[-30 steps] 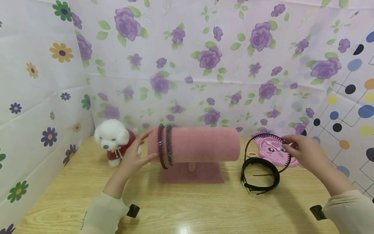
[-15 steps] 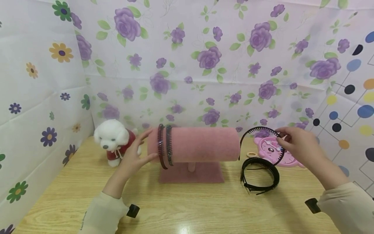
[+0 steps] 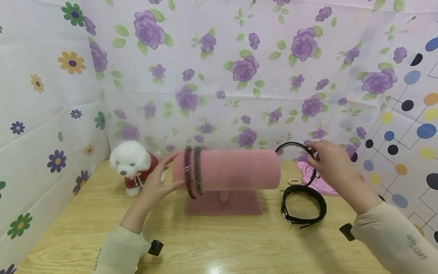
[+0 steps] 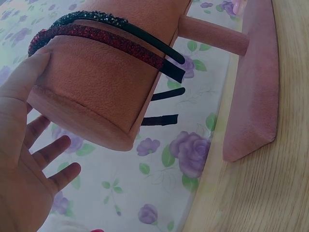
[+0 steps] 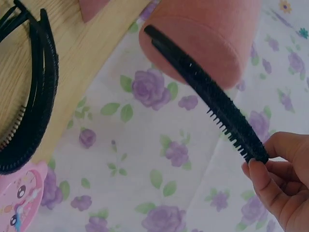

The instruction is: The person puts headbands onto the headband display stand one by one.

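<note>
A pink velvet display roll (image 3: 239,169) stands on its pink base (image 3: 224,203). Round its left part sit two glittery toothed headbands, a dark red headband (image 4: 106,43) and a dark grey-green headband (image 3: 197,171). My left hand (image 3: 154,182) is at the roll's left end, fingers spread, one digit touching the velvet near the red headband. Thumb and fingers of my right hand (image 3: 330,163) pinch a black toothed headband (image 5: 207,92) at the top of its curve. This headband is in the air by the roll's right end; its far end is partly hidden behind the roll in the head view.
Several black headbands (image 3: 304,220) lie nested on the wooden table (image 3: 219,243) at the right. Behind them are a small tan ring (image 3: 294,182) and a pink toy clock (image 3: 323,186). A white plush dog (image 3: 131,161) sits at the left. Patterned cloth (image 3: 219,76) hangs behind.
My right hand has lifted the black headband and brought it leftward from over the clock to the roll's right end. My left hand has stayed in place.
</note>
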The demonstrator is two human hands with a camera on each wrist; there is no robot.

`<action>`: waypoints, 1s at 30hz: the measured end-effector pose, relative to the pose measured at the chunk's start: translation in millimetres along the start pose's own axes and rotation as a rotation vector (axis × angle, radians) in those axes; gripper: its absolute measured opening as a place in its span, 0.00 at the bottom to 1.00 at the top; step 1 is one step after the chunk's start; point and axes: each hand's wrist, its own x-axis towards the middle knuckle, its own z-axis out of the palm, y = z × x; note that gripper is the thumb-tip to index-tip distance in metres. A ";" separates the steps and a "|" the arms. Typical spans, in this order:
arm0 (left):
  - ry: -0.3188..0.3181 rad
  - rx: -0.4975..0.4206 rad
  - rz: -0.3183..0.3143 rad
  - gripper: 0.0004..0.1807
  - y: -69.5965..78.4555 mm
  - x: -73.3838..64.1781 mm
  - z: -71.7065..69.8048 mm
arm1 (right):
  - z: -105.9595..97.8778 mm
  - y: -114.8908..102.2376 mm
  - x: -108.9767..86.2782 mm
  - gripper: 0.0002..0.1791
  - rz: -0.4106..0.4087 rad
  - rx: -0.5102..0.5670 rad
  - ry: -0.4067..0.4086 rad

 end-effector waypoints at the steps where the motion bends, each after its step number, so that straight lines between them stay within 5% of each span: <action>1: 0.000 -0.001 0.002 0.45 -0.1 -0.1 0.2 | 2.2 -3.9 1.2 0.14 -0.013 -0.005 0.024; 7: -0.001 -0.008 0.003 0.45 -1.1 -0.5 1.0 | 12.2 -26.8 9.0 0.11 -0.066 0.002 0.077; 20: 0.004 -0.005 0.006 0.46 -2.6 -1.2 1.8 | 37.8 -56.2 14.6 0.13 -0.027 0.028 -0.048; 30: 0.010 0.006 0.022 0.44 -3.7 0.9 1.6 | 35.5 -78.1 18.4 0.15 0.018 -0.001 -0.130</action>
